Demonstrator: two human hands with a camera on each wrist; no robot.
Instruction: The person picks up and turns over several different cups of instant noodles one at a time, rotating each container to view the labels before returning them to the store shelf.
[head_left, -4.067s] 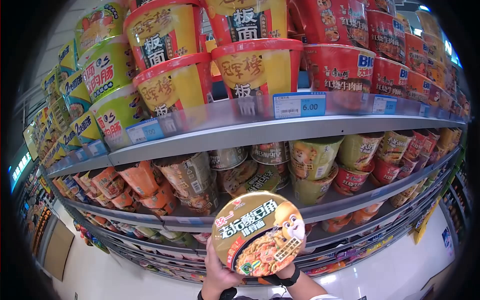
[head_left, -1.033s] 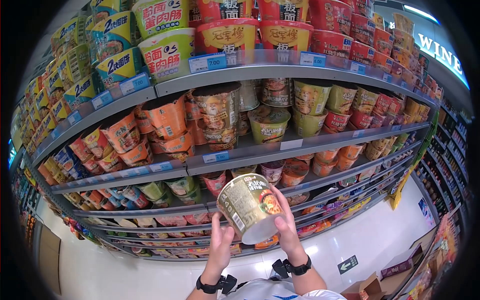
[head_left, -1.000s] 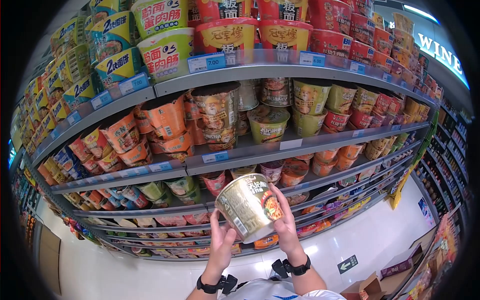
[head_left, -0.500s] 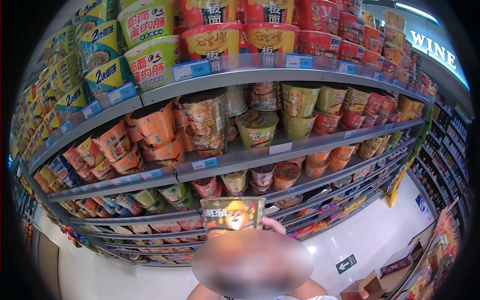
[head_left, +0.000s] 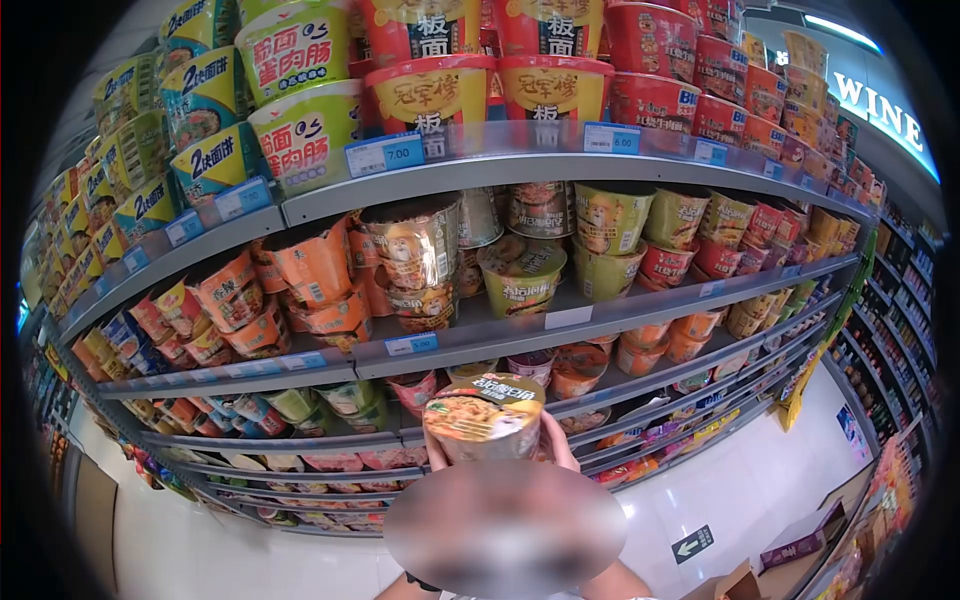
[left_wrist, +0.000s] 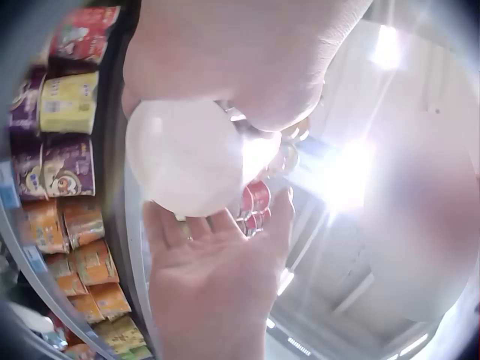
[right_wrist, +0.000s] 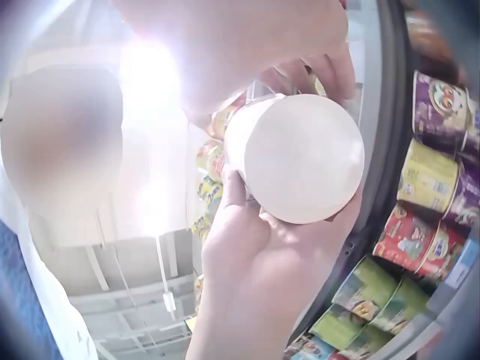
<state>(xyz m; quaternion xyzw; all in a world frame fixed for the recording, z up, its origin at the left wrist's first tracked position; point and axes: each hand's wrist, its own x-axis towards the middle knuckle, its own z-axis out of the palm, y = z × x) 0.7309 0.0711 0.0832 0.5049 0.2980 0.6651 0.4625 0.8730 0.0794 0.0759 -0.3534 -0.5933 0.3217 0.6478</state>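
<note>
Both hands hold one gold-brown instant noodle cup (head_left: pixel 485 418) low in the middle of the head view, in front of the shelves. Its printed lid, with a noodle picture, tips toward the head camera. My left hand (head_left: pixel 436 450) grips its left side and my right hand (head_left: pixel 560 447) its right; a blurred patch hides the palms and wrists. From below, the left wrist view shows the cup's plain white base (left_wrist: pixel 184 161) between the near left hand (left_wrist: pixel 240 52) and the right hand (left_wrist: pixel 217 277). The right wrist view shows the same base (right_wrist: pixel 304 159), fingers curved round the wall.
Curved-looking shelves (head_left: pixel 620 285) full of noodle cups and buckets rise ahead. A green noodle cup (head_left: pixel 522 275) stands on the middle shelf, beside stacked brown noodle cups (head_left: pixel 410 250). Cardboard boxes (head_left: pixel 740 580) stand on the floor at lower right, near a floor arrow sign (head_left: pixel 691 544).
Both hands have turned the noodle cup: a second ago its side and base edge showed, then its pictured side, and now its lid. Both hands keep hold.
</note>
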